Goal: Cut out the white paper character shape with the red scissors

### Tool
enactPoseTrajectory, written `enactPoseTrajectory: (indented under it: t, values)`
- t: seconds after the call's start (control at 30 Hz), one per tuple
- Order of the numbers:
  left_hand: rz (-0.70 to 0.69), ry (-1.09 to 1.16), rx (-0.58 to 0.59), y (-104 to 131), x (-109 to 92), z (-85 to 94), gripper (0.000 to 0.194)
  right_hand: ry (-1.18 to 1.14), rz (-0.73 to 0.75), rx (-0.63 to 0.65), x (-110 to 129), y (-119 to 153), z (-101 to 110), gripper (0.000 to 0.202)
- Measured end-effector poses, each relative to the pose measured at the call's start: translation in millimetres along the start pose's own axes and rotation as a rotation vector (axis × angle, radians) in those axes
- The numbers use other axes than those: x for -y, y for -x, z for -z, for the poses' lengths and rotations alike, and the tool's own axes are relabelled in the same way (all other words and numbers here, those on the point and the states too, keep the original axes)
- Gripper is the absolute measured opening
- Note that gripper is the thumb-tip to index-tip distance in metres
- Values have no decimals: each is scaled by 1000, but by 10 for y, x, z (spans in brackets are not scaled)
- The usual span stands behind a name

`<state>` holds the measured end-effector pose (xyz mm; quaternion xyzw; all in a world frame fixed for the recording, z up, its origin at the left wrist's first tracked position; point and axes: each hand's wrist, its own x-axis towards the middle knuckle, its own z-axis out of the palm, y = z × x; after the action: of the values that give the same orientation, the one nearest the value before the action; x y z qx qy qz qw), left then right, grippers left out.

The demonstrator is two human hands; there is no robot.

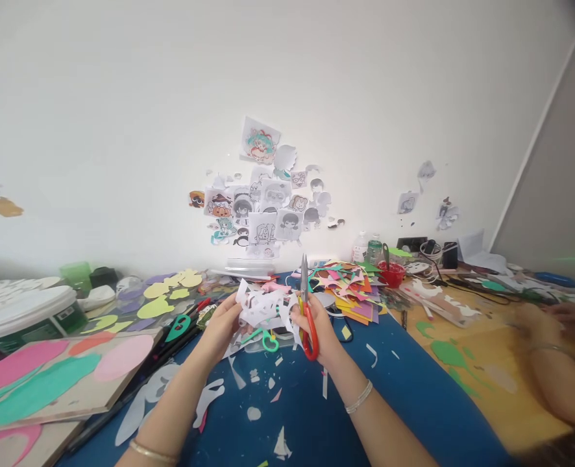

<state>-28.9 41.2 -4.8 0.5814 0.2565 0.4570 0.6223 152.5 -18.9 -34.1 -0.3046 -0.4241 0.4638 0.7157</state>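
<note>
A white paper piece with cut-out holes [265, 307] is stretched between both hands above the blue mat [311, 408]. My left hand [225, 321] pinches its left edge. At its right edge my right hand [317, 321] grips the paper and also carries red-handled scissors [311, 334], whose closed blades point up toward the wall. Green-handled scissors [269, 340] lie just beneath the paper. White paper scraps [254, 413] are scattered over the mat.
Coloured paper sheets [360, 298] are piled behind my right hand. On the left are a white-lidded tub [29, 311] and a board with coloured shapes [68, 370]. Another person's arm [560, 363] rests at the right. Drawings [263, 201] cover part of the wall.
</note>
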Motion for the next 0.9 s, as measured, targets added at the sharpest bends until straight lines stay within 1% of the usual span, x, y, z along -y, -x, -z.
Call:
enactPoseTrajectory:
  t: [0.07, 0.23, 0.37, 0.5, 0.6, 0.7, 0.77, 0.83, 0.9]
  values:
    - [-15, -75, 34, 9, -20, 5, 29, 23, -1, -55, 54, 10, -6, 49]
    - [71, -180, -19, 24, -87, -21, 37, 59, 59, -185, 95, 5, 27, 49]
    - [107, -225, -2, 7, -68, -35, 43, 25, 82, -209, 77, -27, 68, 48]
    - [89, -325, -61, 6, -50, -42, 47, 27, 115, -261, 95, -40, 81, 47]
    - [104, -402, -63, 27, -75, -55, 49, 71, 130, -288, 113, -39, 82, 47]
    - [151, -494, 1, 52, -99, -82, 56, 101, 144, -289, 113, -37, 75, 44]
    - [164, -590, 47, 68, -98, -113, 58, 96, 153, -255, 103, -34, 67, 43]
    - [133, -684, 92, 83, -84, -150, 56, 92, 154, -201, 86, -30, 63, 44]
    - [82, -732, 154, 97, -68, -187, 49, 98, 155, -177, 65, -28, 66, 46]
